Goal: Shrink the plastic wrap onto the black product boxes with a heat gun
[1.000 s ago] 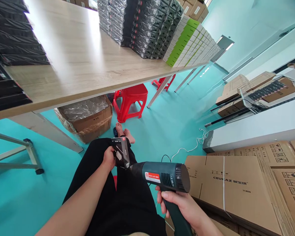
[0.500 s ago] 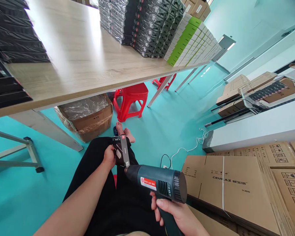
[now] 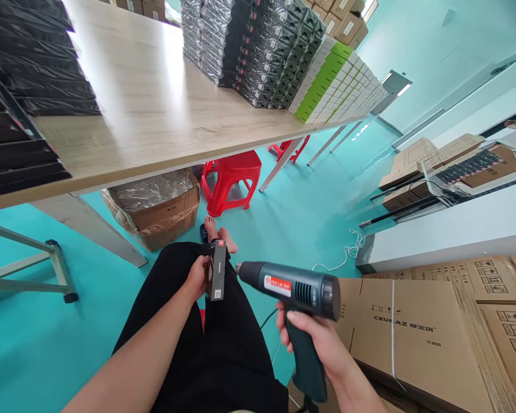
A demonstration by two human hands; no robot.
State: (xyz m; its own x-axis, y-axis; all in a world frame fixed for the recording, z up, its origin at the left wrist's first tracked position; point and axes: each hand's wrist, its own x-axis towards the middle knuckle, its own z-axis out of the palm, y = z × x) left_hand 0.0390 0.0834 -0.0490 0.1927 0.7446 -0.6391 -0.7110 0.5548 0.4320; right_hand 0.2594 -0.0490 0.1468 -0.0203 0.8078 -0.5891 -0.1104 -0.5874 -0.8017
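Observation:
My left hand (image 3: 197,279) grips a small dark product box (image 3: 217,272) by its left side, above my lap. The box stands on edge, its narrow grey side with a red corner mark turned toward me. In my right hand (image 3: 312,332) is a dark green heat gun (image 3: 298,288) with a red and white label, the fingers wrapped round its handle. Its metal nozzle points left at the box, a short gap away. Whether the heat gun is running cannot be seen.
A wooden table (image 3: 146,137) holds stacks of film-wrapped black boxes (image 3: 284,51) and white-green boxes (image 3: 335,86). Beneath are an open carton (image 3: 167,215) with clear film and a red stool (image 3: 232,178). Flat cartons (image 3: 404,327) lie at right; a white cable (image 3: 337,267) crosses the floor.
The heat gun has moved up and right, away from the box. The box has turned in my left hand, showing more of its narrow side and less of its printed face.

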